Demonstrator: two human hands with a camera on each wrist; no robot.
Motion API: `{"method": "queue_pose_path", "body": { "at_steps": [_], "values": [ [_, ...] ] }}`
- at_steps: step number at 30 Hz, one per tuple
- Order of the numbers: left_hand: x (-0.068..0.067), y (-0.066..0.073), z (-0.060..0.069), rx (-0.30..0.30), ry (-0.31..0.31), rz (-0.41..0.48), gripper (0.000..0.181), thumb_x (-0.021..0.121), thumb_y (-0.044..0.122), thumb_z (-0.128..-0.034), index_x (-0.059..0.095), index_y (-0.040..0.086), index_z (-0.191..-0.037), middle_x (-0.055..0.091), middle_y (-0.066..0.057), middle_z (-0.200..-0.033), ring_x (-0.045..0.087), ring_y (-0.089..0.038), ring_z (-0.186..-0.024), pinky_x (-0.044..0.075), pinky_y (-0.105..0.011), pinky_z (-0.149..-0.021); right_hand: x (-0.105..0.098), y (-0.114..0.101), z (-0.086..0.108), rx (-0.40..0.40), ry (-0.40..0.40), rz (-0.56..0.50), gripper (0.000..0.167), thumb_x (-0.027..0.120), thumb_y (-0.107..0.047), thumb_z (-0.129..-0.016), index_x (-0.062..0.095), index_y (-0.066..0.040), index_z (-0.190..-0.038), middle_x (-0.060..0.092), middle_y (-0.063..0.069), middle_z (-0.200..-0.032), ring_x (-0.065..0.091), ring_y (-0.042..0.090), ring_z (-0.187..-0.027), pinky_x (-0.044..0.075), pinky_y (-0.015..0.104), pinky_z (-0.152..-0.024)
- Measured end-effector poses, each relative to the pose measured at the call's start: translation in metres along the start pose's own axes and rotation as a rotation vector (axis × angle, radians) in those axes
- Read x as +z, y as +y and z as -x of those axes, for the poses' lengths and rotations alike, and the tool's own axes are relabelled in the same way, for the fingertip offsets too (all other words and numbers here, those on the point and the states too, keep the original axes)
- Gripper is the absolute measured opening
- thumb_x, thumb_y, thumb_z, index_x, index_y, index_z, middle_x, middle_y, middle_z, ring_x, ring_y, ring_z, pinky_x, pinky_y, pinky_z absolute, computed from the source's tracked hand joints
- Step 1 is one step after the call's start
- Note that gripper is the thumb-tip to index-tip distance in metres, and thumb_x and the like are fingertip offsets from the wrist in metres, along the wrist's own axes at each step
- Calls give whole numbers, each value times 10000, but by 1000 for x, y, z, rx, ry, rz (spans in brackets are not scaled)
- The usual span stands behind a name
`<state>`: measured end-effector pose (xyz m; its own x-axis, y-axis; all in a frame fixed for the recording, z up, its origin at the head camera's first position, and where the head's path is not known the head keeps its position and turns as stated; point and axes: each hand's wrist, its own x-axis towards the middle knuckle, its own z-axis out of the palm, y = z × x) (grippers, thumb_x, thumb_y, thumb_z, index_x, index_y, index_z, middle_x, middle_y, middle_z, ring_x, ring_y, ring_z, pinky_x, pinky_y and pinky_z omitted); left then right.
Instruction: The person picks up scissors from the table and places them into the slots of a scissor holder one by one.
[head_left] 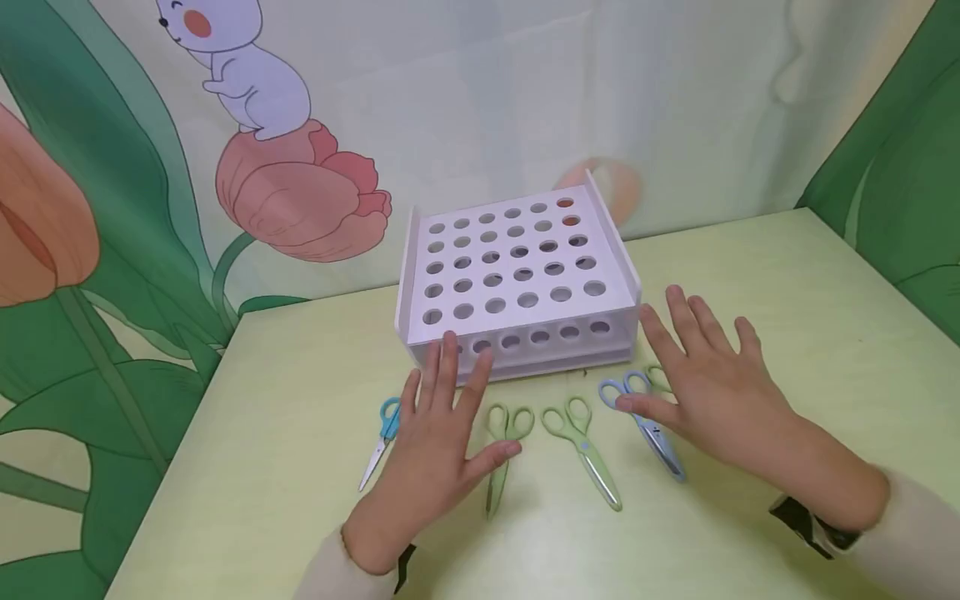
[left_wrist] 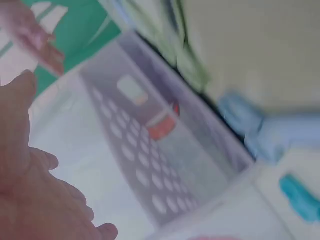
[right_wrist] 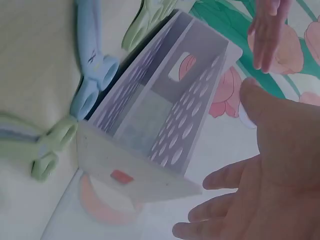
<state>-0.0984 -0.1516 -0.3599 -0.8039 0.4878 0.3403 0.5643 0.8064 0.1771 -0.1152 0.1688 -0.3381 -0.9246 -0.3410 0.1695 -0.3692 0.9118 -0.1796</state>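
A pale lilac rack [head_left: 517, 287] with rows of round holes stands on the table, and no scissors show in its holes. My left hand [head_left: 435, 450] is held with fingers spread, its fingertips overlapping the rack's front edge; whether they touch it I cannot tell. Spread wide too, my right hand [head_left: 723, 400] is near the rack's right front corner. Neither hand holds anything. Before the rack lie scissors: teal-handled scissors [head_left: 389, 419], green scissors [head_left: 497, 479], a second green pair [head_left: 588, 454] and blue scissors [head_left: 654, 442]. Another green pair [head_left: 657, 377] is mostly hidden behind the right hand.
The pale green-yellow table [head_left: 292, 400] extends to both sides of the rack. Behind it hangs a printed cloth [head_left: 480, 100] with flowers and a white animal. Dark bands [head_left: 813, 525] circle both wrists by the sleeves.
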Motion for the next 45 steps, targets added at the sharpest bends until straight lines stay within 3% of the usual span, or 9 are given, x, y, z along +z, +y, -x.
{"method": "queue_pose_path", "body": {
  "at_steps": [5,12,22,27,29,31,36,41,45],
  "values": [
    [-16,-17,-18,-59,76,18,963,738,372,-927,116,174,-1636,-86,-198,-1665,-53,-383,-1521,91,-663,-1136,-8,10,-4,16,-23,-6,938,601,-570,-964,193,-18,-1604,86,293,-1632,152,511,-1462,87,768,-1056],
    [-21,-43,-49,-93,148,47,942,765,255,-911,158,91,-1612,14,-291,-1638,19,-432,-1511,124,-685,-1109,-11,25,-7,38,-39,-24,936,621,-560,-957,219,-7,-1596,152,321,-1608,216,550,-1423,97,760,-1060],
    [-22,-59,-76,-200,20,83,905,722,301,-952,155,46,-1610,10,-279,-1643,18,-427,-1512,140,-638,-1134,-14,42,-3,43,-25,-34,936,598,-577,-966,221,12,-1588,184,336,-1593,268,555,-1398,158,762,-1043],
    [-26,-69,-88,-283,-30,65,957,737,399,-929,165,59,-1616,-16,-262,-1650,4,-407,-1518,141,-629,-1149,-18,59,-7,34,-73,-116,910,604,-552,-974,228,2,-1591,178,334,-1596,274,561,-1394,237,745,-1034],
    [-27,-73,-91,-314,-39,38,1006,749,458,-905,166,51,-1616,6,-265,-1650,50,-412,-1515,182,-624,-1145,-20,68,-11,25,-94,-185,870,626,-507,-978,258,-7,-1586,197,319,-1598,280,554,-1397,267,723,-1040],
    [-27,-77,-93,-334,-42,20,1048,759,505,-879,176,35,-1611,45,-277,-1643,179,-460,-1481,264,-618,-1119,-20,77,-15,13,-104,-260,799,645,-447,-986,318,-7,-1567,249,303,-1587,291,527,-1405,286,692,-1057],
    [-28,-82,-91,-333,-57,36,1103,792,527,-833,197,2,-1599,117,-295,-1628,478,-577,-1244,433,-601,-993,-11,95,-23,1,-120,-406,609,664,-313,-999,469,5,-1481,459,252,-1481,442,445,-1337,392,607,-1027],
    [-28,-86,-88,-330,-61,43,1114,800,539,-817,213,-2,-1595,147,-255,-1638,548,-563,-1161,469,-581,-936,3,108,-28,23,-178,-462,517,656,-255,-1007,533,20,-1428,619,202,-1299,611,340,-1130,513,493,-877],
    [-24,-88,-85,-326,-66,64,1091,784,549,-828,216,36,-1605,137,-226,-1650,522,-526,-1228,459,-577,-954,16,118,-30,40,-250,-463,478,669,-193,-994,558,42,-1395,658,83,-1070,598,228,-901,502,380,-715]
  ]
}}
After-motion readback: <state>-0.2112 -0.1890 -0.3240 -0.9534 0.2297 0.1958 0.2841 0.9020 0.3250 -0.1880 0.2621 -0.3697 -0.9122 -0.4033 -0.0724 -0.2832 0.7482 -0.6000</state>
